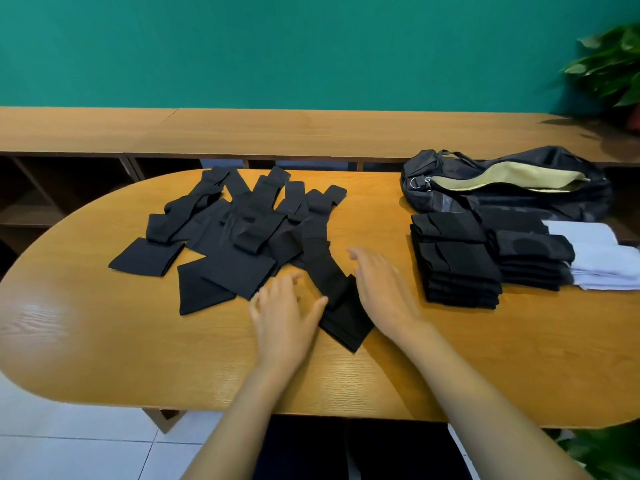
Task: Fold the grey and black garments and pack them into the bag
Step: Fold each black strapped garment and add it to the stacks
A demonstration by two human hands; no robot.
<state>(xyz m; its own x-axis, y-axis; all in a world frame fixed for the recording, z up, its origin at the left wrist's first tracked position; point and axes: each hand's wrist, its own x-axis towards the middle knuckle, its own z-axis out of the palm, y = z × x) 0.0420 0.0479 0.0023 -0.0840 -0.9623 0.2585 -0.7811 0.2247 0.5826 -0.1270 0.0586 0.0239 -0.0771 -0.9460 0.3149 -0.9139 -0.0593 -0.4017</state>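
Wooden table [104,341], folding stage: left hand [287,317] and right hand [384,289] flanked one black garment [341,313], fingers spread, holding nothing; folded stacks [457,265] lay beside the open bag [502,195]. Next move probably required gripping the garment's near end.

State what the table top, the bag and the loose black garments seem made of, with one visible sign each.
Table top: wood or wood veneer, showing grain lines; smooth, slightly glossy, as it reflects light.
Bag: probably dark synthetic fabric; it slumps softly, with a pale yellowish lining.
Loose black garments: thin matte cloth, lying limp and flat; fibre cannot be told.
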